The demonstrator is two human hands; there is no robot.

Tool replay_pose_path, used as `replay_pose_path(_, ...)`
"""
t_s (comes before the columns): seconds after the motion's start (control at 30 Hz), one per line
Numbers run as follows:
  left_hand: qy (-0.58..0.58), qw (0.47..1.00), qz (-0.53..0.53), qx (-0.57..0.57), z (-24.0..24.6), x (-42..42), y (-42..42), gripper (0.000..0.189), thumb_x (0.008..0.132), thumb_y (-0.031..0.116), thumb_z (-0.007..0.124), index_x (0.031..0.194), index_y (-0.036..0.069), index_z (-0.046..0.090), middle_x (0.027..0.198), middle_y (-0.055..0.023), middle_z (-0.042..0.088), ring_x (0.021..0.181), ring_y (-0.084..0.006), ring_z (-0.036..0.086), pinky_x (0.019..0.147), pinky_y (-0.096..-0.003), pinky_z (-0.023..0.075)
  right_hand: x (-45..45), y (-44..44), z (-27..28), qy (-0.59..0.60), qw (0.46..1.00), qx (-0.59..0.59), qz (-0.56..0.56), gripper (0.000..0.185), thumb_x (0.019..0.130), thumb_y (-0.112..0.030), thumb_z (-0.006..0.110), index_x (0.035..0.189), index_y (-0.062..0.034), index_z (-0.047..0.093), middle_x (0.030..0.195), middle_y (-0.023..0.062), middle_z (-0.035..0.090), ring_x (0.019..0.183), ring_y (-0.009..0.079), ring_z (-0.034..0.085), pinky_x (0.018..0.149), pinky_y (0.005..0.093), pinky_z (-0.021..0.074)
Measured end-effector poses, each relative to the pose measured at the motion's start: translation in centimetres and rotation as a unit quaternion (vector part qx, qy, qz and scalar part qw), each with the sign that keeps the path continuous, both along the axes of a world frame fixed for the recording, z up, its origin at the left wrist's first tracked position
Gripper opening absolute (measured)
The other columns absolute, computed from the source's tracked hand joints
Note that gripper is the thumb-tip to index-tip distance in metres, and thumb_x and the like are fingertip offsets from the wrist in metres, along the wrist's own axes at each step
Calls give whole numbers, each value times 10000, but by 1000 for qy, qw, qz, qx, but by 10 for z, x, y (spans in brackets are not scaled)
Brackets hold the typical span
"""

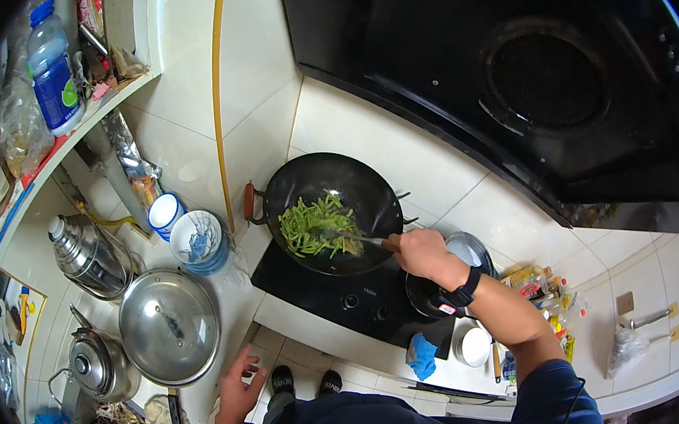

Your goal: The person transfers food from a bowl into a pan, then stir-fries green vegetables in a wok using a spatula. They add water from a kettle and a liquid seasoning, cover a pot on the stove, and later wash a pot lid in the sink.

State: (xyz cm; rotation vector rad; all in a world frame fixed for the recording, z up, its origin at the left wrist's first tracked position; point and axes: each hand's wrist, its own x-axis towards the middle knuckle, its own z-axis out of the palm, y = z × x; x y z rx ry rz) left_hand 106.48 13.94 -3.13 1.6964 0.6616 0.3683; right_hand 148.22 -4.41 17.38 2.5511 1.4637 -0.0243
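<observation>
In a black wok [367, 177] on the gas stove [331, 301], chopped green vegetable pieces, probably green beans [309, 218], lie heaped on the left side. My right hand [423, 254] grips the handle of a wok spatula [373, 241] at the wok's near right rim. The spatula's head is blurred and partly hidden among the greens. My left hand [243, 383] hangs empty with fingers apart near the left counter's edge, close to a large steel lid [167, 326]. A wooden side handle [248, 202] sticks out from the wok's left.
Above hangs a black range hood [425, 83]. Right of the wok sits a second pan [421, 297]; a blue cloth [422, 356] and a white bowl [474, 347] lie nearer. Stacked bowls [197, 237], a steel thermos [93, 256], a kettle [96, 365] and a black-handled knife [177, 422] occupy the left counter.
</observation>
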Motion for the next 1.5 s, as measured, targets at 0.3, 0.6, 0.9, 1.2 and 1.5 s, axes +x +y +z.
replay_pose_path(0.3,-7,1000,9,3,-2,-10,-1,642,908,225,793,1488,107,546,1156,-85,734,925,-167,663,655,-288,557,11,27,-79,-30,994,-9,-103,499,936,-113,551,1434,-74,564,1023,176,730,856,336,754,667,443,600)
replay_pose_path(0.6,18,999,16,-22,0,-7,-4,648,899,195,802,1486,102,545,1161,-82,732,924,-163,661,656,-286,560,-13,-44,38,29,997,-20,62,439,908,-216,657,1346,-184,649,885,129,708,759,340,717,612,474,563)
replay_pose_path(0.9,18,999,-3,-35,-1,3,-7,654,896,200,810,1487,104,547,1163,-90,733,934,-159,665,655,-285,560,-1,8,-33,3,999,6,36,410,910,-182,625,1318,-154,641,875,141,698,730,341,718,602,468,569)
replay_pose_path(1.2,14,1000,9,-4,5,-3,-1,654,895,203,803,1490,113,545,1150,-76,733,934,-163,668,654,-284,557,38,2,-65,-94,993,-51,-43,517,928,-118,563,1445,-110,543,1005,148,704,802,308,747,642,434,594)
replay_pose_path(1.5,24,999,24,-20,-5,-10,-6,648,905,211,789,1491,102,537,1154,-92,738,907,-173,685,655,-292,560,5,-67,65,-3,996,-80,28,363,875,-157,636,1235,-148,689,854,138,732,782,337,730,614,478,558)
